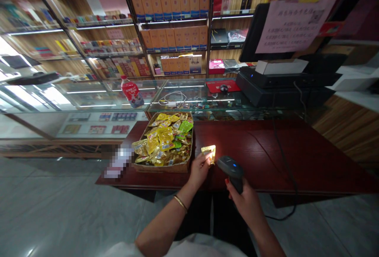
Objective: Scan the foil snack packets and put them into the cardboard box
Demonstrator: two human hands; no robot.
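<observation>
We are holding a small gold snack packet (209,152) upright in our left hand (199,170), the fingertips pinching its lower edge, so that it is standing just above the dark red wooden table (296,158) and catching a bright glare. Our right hand (245,203) is closed around the grip of a black barcode scanner (230,170), whose head is pointing at the packet and sitting just beside it; a small blue light is glowing on top of the scanner. A thin gold bracelet (180,203) is resting on our left wrist. Just to the left of the packet, a shallow cardboard box (166,167) is lying on the table, heaped with yellow, gold and green snack packets (166,140). A blurred-out item (118,162) is sitting at the table's left corner, next to the box. Behind the table a glass counter (89,95) is running across the view, and on it we are seeing a red-labelled bottle (132,92) tilted to one side, a coiled white cable (173,98) and a red mat with a mouse (222,87). To the right a black register terminal (284,83) is standing with a pink paper notice (293,24) taped to the back of its screen. Shelves (174,20) of orange boxes are filling the wall behind.
</observation>
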